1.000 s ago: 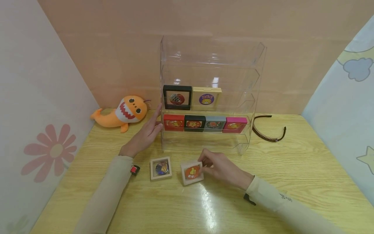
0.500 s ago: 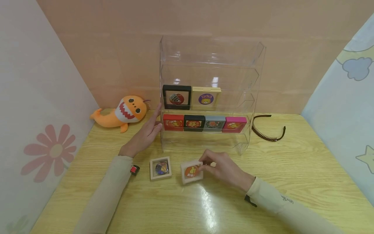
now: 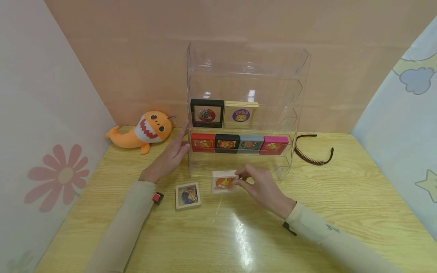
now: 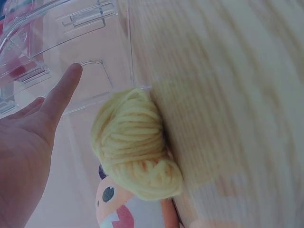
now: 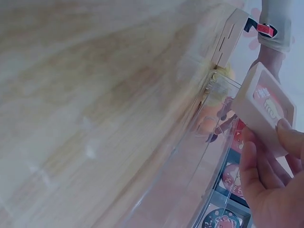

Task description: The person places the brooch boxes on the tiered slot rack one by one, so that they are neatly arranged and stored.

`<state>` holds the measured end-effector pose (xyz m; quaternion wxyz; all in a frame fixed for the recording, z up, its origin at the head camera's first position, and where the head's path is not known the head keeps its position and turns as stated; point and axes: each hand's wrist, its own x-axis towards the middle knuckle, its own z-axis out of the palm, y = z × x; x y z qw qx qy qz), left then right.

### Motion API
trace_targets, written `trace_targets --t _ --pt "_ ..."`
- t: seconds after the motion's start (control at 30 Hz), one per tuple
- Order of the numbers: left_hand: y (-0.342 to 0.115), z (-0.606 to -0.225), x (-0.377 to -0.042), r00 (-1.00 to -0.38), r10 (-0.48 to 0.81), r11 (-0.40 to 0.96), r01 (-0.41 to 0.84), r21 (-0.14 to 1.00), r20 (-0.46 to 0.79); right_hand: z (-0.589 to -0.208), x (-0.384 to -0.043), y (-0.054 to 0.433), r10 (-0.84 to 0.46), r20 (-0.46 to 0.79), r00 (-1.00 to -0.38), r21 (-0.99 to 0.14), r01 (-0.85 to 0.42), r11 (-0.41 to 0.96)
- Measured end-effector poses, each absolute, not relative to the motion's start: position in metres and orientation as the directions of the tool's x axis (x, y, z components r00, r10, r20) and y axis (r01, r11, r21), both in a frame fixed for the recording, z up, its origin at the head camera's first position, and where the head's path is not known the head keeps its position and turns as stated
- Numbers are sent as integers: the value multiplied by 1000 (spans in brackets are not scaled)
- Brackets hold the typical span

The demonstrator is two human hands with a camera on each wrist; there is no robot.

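In the head view my right hand point(image 3: 264, 189) pinches the right edge of a small cream picture frame point(image 3: 223, 182) with an orange round picture. The frame is held upright above the table, just in front of the clear acrylic rack point(image 3: 235, 163). The right wrist view shows thumb and fingers on opposite faces of this frame point(image 5: 263, 102). My left hand point(image 3: 168, 159) rests against the rack's left side, fingers straight. A second cream frame point(image 3: 188, 196), with a dark picture, lies flat on the table between the hands.
Lower rack tiers hold black point(image 3: 207, 113), pale yellow point(image 3: 241, 114), red point(image 3: 203, 143) and pink frames point(image 3: 274, 145), among others. An orange shark plush point(image 3: 143, 131) lies left, a headband point(image 3: 314, 161) right. The left wrist view shows a yellow yarn ball point(image 4: 133, 137) beside the rack.
My right hand has raised the cream frame off the table and carried it toward the rack, turning it more upright. My left hand stays against the rack.
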<state>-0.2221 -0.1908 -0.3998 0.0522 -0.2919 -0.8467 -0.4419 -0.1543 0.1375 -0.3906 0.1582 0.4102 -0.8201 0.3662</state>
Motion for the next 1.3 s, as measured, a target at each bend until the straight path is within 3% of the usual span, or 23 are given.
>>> trace_targets --t 1.0,1.3 --pt "-189 -398 -220 -829 439 447 535 716 346 -386 -183 103 -469 636 -613 -380 -777 502" --pt "-190 -399 -221 -831 437 454 535 713 345 -387 -190 92 -481 608 -631 -379 -764 522"
